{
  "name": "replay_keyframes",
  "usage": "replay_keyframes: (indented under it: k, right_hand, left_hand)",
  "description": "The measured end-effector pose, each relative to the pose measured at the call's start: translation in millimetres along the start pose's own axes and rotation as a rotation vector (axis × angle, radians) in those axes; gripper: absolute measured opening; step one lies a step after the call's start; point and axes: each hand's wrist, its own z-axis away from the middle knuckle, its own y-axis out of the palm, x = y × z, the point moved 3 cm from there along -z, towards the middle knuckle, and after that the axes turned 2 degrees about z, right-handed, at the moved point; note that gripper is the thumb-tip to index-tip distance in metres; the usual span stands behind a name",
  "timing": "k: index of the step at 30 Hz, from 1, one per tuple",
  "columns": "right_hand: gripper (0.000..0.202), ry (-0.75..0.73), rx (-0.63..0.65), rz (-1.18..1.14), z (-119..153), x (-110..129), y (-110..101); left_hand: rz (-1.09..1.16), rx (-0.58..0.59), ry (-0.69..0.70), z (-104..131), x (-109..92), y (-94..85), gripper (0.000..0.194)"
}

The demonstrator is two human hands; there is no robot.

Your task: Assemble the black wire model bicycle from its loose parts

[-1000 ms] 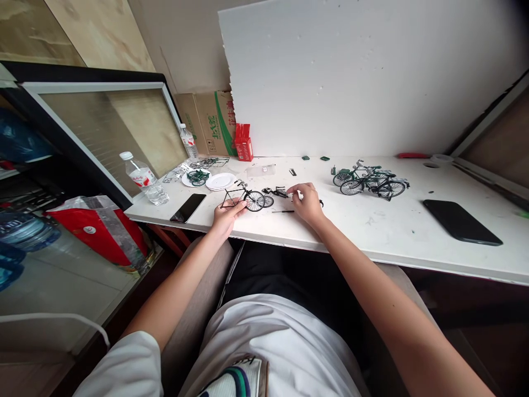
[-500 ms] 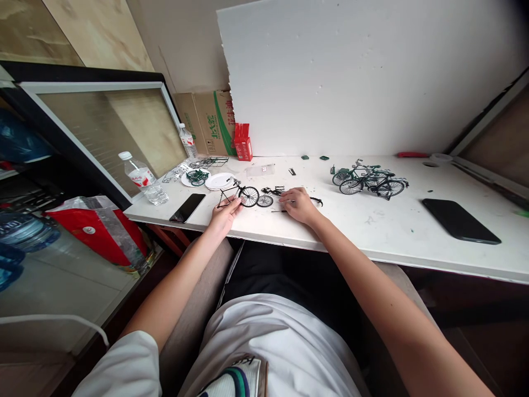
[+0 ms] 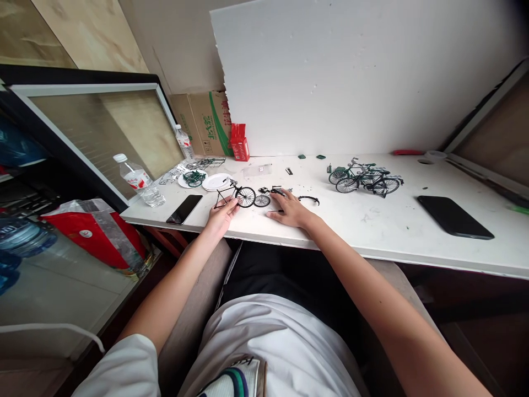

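My left hand (image 3: 222, 216) is closed on a small black model bicycle frame (image 3: 225, 193) fitted with handlebars and one wheel, held upright just over the white table (image 3: 351, 231). Beside that wheel lies a loose black spoked wheel (image 3: 262, 201). My right hand (image 3: 291, 211) rests low over the table, fingers apart, its fingertips among small black parts (image 3: 276, 190). Whether it touches any of them I cannot tell. A curved black strip (image 3: 309, 199) lies just right of it, and part of the black pieces is hidden under the hand.
Assembled model bicycles (image 3: 366, 179) stand at the right, near a black phone-like slab (image 3: 454, 216). At the left are a phone (image 3: 184, 209), a water bottle (image 3: 140, 182) and white plates (image 3: 219, 182), one with green parts (image 3: 194, 177). A red box (image 3: 239, 143) stands behind.
My right hand has moved slightly left and its fingers have spread apart over the black parts. My left hand still holds the bicycle frame. The view has shifted slightly.
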Motion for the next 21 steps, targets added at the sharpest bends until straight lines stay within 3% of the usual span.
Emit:
replay_keyframes:
  k: [11,15,21]
  right_hand:
    - [0.053,0.048,-0.196,0.053,-14,9,-6]
    - [0.043,-0.072,-0.169,0.089,-28,37,-1]
    - [0.043,-0.104,-0.075,0.225,-47,78,15]
  left_hand:
    - [0.077,-0.04,-0.03,-2,-1,-0.5,0.02]
    - [0.102,-0.051,-0.042,-2,-2,-0.5,0.02]
    - [0.137,-0.066,-0.055,-1,-4,1.3,0.019]
